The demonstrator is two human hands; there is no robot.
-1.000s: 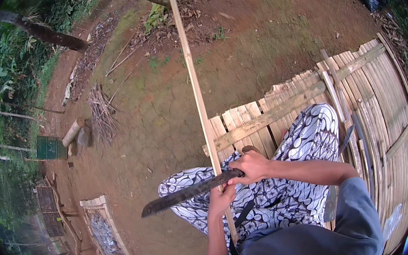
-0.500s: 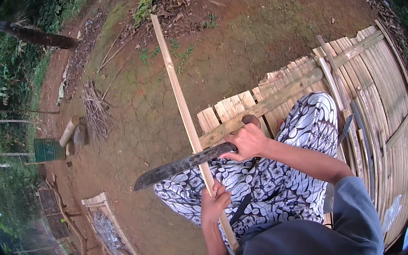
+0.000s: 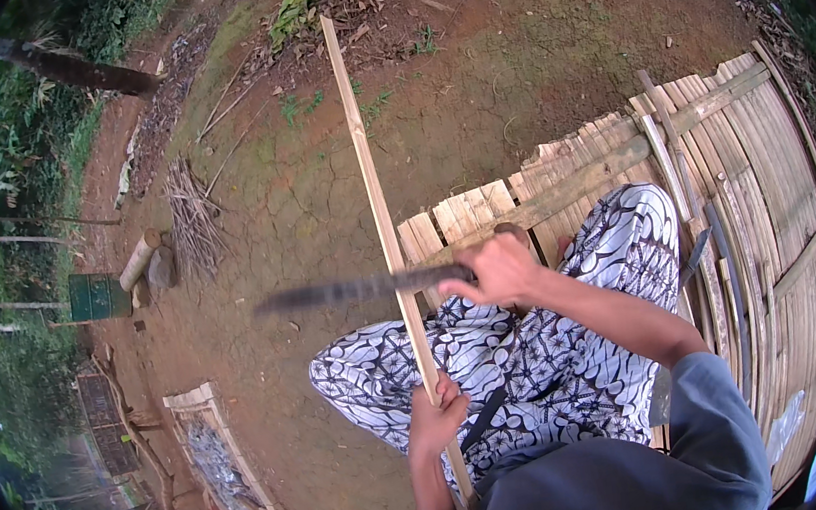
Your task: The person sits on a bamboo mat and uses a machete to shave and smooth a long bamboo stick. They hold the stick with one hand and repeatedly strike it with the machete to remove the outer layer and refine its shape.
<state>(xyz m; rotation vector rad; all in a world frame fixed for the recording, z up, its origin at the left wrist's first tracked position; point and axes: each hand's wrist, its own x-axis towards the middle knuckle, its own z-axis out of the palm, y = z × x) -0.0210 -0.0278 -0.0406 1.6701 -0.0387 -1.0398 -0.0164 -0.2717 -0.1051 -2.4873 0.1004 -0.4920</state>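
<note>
A long pale strip of split bamboo or wood (image 3: 366,164) runs from beside my torso out past my knees over the ground. My left hand (image 3: 437,419) is closed round its near part, just above my patterned trousers. In my right hand (image 3: 496,270) is the handle of a machete (image 3: 337,292); its dark blade points left and lies across the strip, smeared by motion. Whether the edge touches the strip I cannot tell. The handle's rounded brown end shows behind my right fist.
I sit cross-legged on a bamboo slat platform (image 3: 780,162), with loose strips (image 3: 734,288) at my right. On the bare earth stand a green container (image 3: 98,297), short logs (image 3: 138,261) and a heap of thin sticks (image 3: 193,219). A framed pit-like patch (image 3: 215,463) lies at lower left.
The machete has moved slightly forward along the strip, away from my body, and its blade has levelled and blurred. The strip's far end has shifted a little right.
</note>
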